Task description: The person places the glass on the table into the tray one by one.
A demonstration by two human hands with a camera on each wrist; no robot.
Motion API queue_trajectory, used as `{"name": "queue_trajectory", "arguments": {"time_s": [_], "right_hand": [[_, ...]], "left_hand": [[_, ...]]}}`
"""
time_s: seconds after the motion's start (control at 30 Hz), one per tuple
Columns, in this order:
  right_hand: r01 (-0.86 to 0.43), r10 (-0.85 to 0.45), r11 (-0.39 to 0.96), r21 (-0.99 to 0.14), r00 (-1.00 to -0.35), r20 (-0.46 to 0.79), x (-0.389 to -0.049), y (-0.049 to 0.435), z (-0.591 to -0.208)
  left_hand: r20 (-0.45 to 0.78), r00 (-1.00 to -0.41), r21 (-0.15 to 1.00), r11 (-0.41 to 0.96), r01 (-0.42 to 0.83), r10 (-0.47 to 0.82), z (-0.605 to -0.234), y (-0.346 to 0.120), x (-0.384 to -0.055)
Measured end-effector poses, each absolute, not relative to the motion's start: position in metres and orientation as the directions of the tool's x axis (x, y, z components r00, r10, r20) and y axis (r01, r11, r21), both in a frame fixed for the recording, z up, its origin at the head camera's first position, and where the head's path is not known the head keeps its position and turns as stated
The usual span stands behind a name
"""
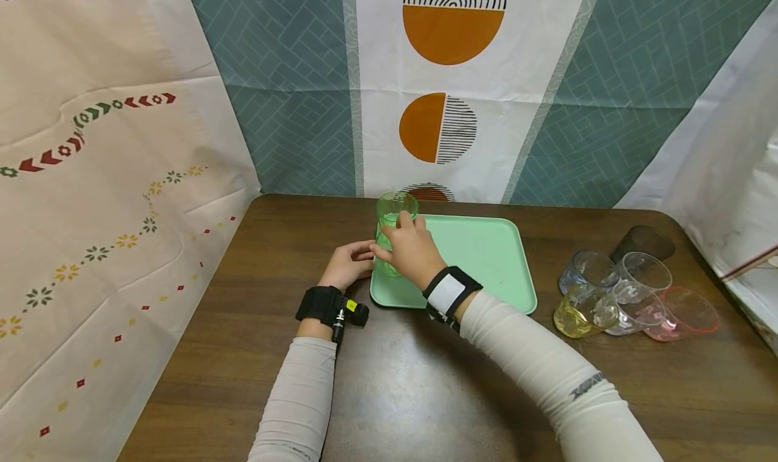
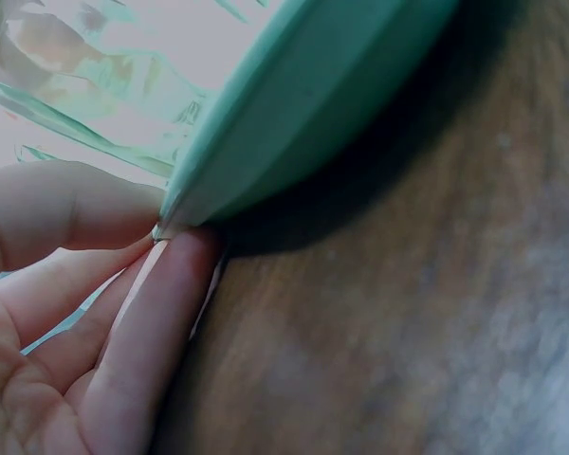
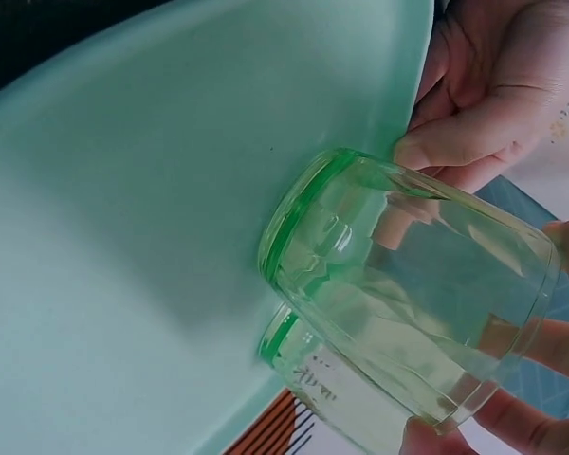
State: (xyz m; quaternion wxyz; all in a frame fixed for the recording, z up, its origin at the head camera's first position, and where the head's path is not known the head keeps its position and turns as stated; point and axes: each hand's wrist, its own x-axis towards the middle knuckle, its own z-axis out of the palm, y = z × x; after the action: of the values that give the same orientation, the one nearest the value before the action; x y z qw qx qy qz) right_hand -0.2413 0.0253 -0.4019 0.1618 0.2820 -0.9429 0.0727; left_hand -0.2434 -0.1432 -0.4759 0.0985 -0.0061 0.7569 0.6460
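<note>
1. Right hand (image 1: pixel 416 249): thumb and fingers clamped on the near green glass (image 3: pixel 408 275), at the rim.
2. Near green glass: at the left part of the green tray (image 1: pixel 486 259), base toward the surface; base contact cannot be confirmed.
3. Far green glass (image 3: pixel 332 379): just behind the first, near the tray's far edge.
4. Left hand (image 1: pixel 349 266): thumb and finger together on the tray's left edge, pinching it.
5. Table (image 1: pixel 200 381), right side: a group of glasses, namely dark (image 1: pixel 643 241), blue (image 1: pixel 586 269), yellow (image 1: pixel 574 317), red-rimmed (image 1: pixel 681 317) and two clear.
</note>
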Motion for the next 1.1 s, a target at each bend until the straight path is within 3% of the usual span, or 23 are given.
{"name": "queue_trajectory", "arguments": {"time_s": [0.43,1.1], "right_hand": [[-0.536,-0.499,0.844,0.009,-0.779,0.379,-0.2410,0.0201,-0.4064],[-0.563,-0.518,0.824,-0.057,-0.791,0.325,-0.2391,0.0295,-0.4000]], "left_hand": [[-0.167,-0.978,0.976,0.160,-0.146,0.122,-0.4690,-0.1433,-0.2404],[-0.138,-0.982,0.977,0.178,-0.114,0.126,-0.4768,-0.1431,-0.2448]]}}
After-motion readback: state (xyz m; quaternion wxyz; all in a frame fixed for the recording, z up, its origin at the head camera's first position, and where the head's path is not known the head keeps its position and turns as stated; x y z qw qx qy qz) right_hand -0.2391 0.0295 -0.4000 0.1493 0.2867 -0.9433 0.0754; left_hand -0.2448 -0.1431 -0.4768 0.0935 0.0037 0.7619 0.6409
